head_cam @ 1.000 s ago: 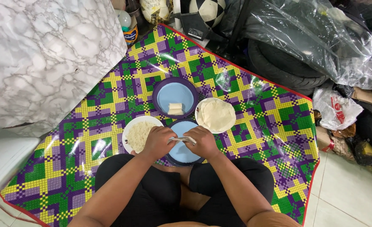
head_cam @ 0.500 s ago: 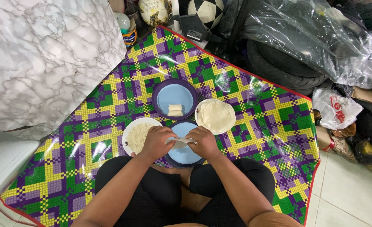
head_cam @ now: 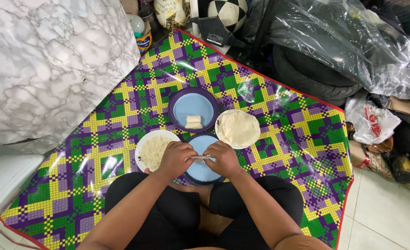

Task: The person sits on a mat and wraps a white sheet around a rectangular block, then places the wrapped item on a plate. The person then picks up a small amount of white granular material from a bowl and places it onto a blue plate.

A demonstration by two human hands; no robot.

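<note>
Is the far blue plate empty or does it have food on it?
Not empty. The far blue plate has two small pale rolls lying side by side near its front edge.

Bright, even light, sharp focus; glare patches on the glossy checkered mat (head_cam: 279, 139).

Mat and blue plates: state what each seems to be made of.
Mat: probably plastic-coated cloth or vinyl; the checked print shows glossy white glare and soft wrinkles. Blue plates, one by the hands and one farther off: likely moulded plastic; flat matte colour, thick dark rims, no ceramic-like shine, though the material cannot be confirmed.
</note>
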